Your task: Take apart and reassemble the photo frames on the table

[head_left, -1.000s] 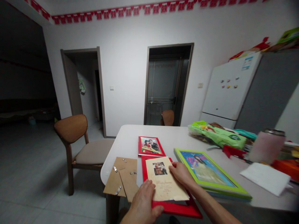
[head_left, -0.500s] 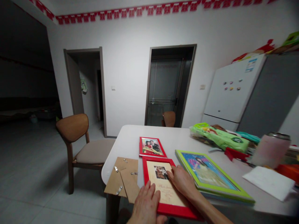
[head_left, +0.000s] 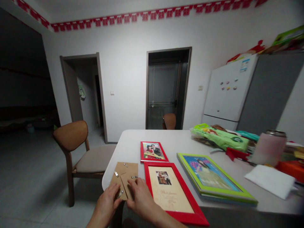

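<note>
A large red picture frame (head_left: 187, 216) lies near the table's front edge with a cream card and a small photo in it. Left of it lies a brown backing board (head_left: 123, 173) with metal clips and a stand. My left hand (head_left: 107, 200) rests on the board's near left corner, fingers curled onto it. At the board's near right part my right hand (head_left: 140, 197) has its fingers bent down on the stand. A small red frame (head_left: 152, 150) holding a couple's photo lies behind the large one.
A green-framed picture (head_left: 212, 177) lies on a stack right of the red frame. Further right are a green packet (head_left: 219, 137), a pink flask (head_left: 269, 148) and white paper (head_left: 270, 181). The white table (head_left: 133, 142) stands by a wooden chair (head_left: 78, 152) and a fridge (head_left: 229, 91).
Both hands have left the large red frame and moved left onto the brown backing board. The cream card now sits flat inside the red frame.
</note>
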`<state>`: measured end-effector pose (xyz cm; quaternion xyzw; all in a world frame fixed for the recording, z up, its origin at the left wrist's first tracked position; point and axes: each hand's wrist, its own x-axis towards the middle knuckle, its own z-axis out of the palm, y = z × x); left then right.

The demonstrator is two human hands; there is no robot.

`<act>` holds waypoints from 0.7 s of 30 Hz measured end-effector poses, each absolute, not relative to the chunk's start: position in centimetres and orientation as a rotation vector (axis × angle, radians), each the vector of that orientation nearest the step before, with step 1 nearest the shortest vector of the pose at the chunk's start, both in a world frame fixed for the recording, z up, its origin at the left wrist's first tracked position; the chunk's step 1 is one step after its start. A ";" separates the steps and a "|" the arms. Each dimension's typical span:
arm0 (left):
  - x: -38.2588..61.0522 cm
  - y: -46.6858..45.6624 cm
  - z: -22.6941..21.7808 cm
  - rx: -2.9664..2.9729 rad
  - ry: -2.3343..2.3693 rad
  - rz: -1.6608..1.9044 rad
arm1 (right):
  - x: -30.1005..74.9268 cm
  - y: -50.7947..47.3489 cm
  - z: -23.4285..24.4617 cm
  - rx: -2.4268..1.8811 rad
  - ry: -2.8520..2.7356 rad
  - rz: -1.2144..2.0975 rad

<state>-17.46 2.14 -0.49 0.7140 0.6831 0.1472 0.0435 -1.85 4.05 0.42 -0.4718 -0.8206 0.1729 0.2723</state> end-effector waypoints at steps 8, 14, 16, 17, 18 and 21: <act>-17.4 -0.1 -1.1 2.255 1.990 0.513 | -0.7 3.7 1.2 -1.168 -2.083 0.590; -16.5 0.7 0.8 2.397 1.964 0.786 | 1.7 3.1 4.2 -1.010 -2.027 0.515; -14.5 0.9 2.1 2.422 1.851 0.888 | 3.9 2.9 5.1 -1.019 -2.016 0.469; -13.2 1.0 2.6 2.415 1.787 0.910 | 5.3 2.8 5.4 -1.062 -2.019 0.458; -11.8 1.1 2.8 2.387 1.735 0.906 | 6.7 2.7 5.4 -1.121 -2.023 0.460; -7.5 1.5 2.3 2.327 1.566 0.790 | 11.2 2.6 4.6 -1.330 -2.010 0.453</act>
